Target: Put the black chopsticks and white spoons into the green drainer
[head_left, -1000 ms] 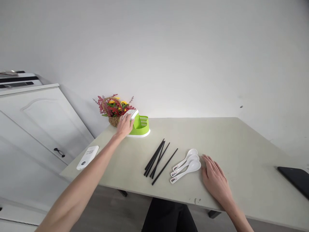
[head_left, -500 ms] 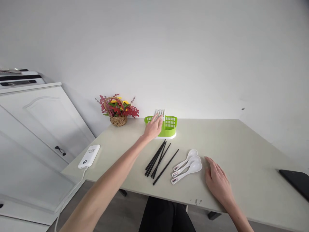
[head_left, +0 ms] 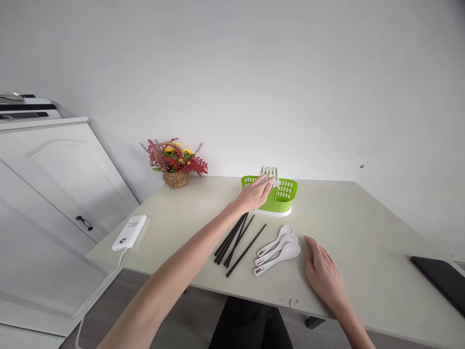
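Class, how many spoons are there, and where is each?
3 glossy white spoons, left of the bare right hand: one farthest away, one in the middle, one closest.

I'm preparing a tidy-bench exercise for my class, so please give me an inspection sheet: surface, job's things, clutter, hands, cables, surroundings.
Surface: pale table, dark marks near the front edge.
Job's things: green caddy, upright; black chopsticks, bunched, one lying apart; three white spoons, close together.
Clutter: flower basket, white device, black device.
Hands: left at the caddy's white top, grip unclear; right on the table beside the spoons, holding nothing.
Cables: one white cable, from the white device over the edge.
Surroundings: white cabinet at left, pale wall behind.
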